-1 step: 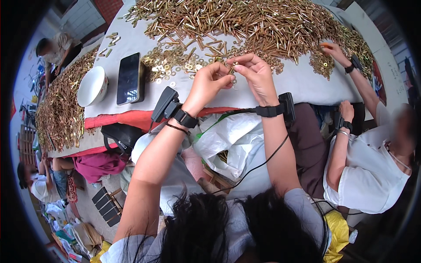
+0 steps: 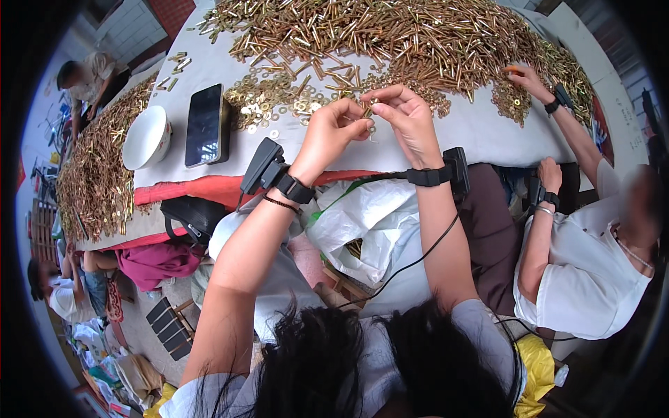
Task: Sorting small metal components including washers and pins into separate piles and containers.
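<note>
Just above the near edge of the table, my left hand (image 2: 336,128) and my right hand (image 2: 406,120) meet fingertip to fingertip. Between them is a small brass-coloured metal piece (image 2: 368,109), pinched by both thumbs and forefingers. Its exact kind is mostly hidden by the fingers. Beyond and left of my hands lie loose flat washers (image 2: 261,97), golden and silvery. Farther back spreads a large heap of slim brass-coloured metal rods or sleeves (image 2: 390,35), with more small washers (image 2: 418,87) along its near side.
A white bowl (image 2: 147,138) and a black phone (image 2: 204,125) stand left of my hands. Another person's hand (image 2: 533,80) works at washers on the right, holding something orange. A white plastic bag (image 2: 369,219) lies over my lap. A black cable (image 2: 418,259) crosses beneath my right forearm.
The hand of the person on the right has shifted slightly to the left. My own hands and the piece in them stay in place.
</note>
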Motion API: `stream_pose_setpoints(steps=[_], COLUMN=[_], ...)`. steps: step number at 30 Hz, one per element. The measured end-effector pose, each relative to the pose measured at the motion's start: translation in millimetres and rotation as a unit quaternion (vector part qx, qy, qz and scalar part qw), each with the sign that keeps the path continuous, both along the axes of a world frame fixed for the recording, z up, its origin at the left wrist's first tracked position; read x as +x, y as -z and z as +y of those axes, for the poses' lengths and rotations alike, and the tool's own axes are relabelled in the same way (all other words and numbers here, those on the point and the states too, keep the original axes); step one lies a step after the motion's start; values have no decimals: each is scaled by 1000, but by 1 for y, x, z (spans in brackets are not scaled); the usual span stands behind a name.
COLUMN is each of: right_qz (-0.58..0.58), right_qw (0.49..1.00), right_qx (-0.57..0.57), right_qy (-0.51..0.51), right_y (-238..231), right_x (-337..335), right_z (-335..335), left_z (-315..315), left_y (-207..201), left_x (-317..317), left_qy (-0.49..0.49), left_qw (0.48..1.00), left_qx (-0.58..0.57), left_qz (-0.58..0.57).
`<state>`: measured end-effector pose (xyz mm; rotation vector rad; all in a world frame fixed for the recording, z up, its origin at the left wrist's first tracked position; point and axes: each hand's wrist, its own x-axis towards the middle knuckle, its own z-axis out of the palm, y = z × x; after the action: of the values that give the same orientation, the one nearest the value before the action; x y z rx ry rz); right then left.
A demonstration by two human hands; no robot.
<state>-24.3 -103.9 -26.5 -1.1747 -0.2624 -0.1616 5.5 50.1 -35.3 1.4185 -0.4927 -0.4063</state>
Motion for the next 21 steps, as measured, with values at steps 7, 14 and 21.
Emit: stream_pose_setpoints(steps=[7, 14, 21], right_qz=[24, 0, 14], right_qw=[999, 1000, 1000], right_qx=[-43, -24, 8], right_qy=[2, 11, -6], right_y=[-11, -7, -9], right_x=[-6, -5, -8], right_z=[1, 1, -1], left_z=[-1, -2, -3], left_y=[-3, -5, -9], left_x=[-2, -5, -6], left_qy=[2, 38, 50], left_qw=[1000, 998, 996], left_qx=[-8, -33, -58], left_qz=[5, 31, 51])
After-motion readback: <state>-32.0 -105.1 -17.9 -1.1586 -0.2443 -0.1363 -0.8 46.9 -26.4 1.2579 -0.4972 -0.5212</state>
